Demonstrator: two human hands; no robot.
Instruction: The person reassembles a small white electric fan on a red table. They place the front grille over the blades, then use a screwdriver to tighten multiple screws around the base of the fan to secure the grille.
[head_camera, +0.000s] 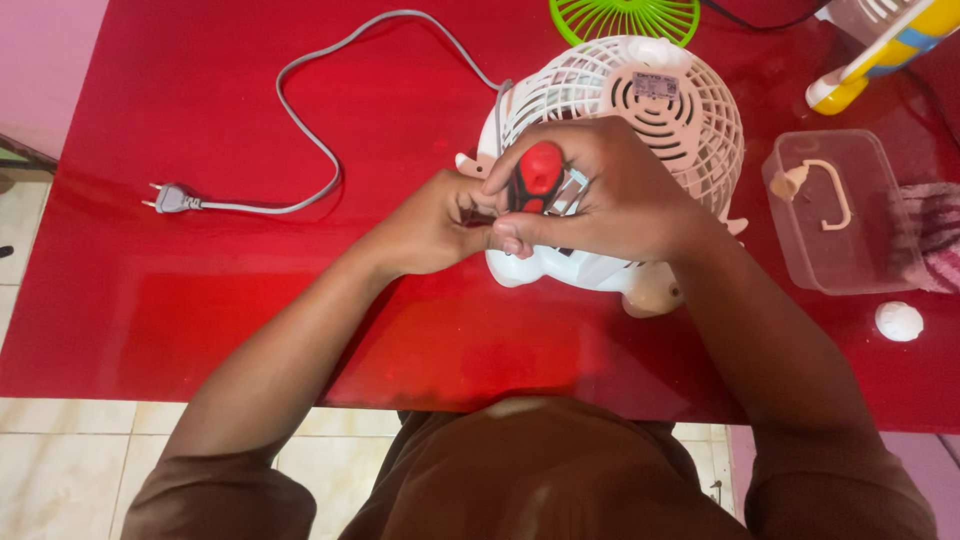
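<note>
Near the middle of the glossy red table (200, 300), the right hand (610, 195) is gripping a red-and-black screwdriver handle (537, 178), best kept upright, while the left hand (435, 225) is pinching closed against the small white plastic desk fan (640, 110), steadying it.

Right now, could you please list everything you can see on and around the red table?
small table fan: one, white, lying grille-up at the table's middle
screwdriver: one, red and black handle, upright over the fan base
power cord: one, grey, looping left to a plug
fan grille: one, green, top edge
plastic box: one, clear, right of the fan, holding a beige part
round cap: one, white, right edge
table: one, red
left hand: on the fan base
right hand: fingers around the screwdriver
</note>
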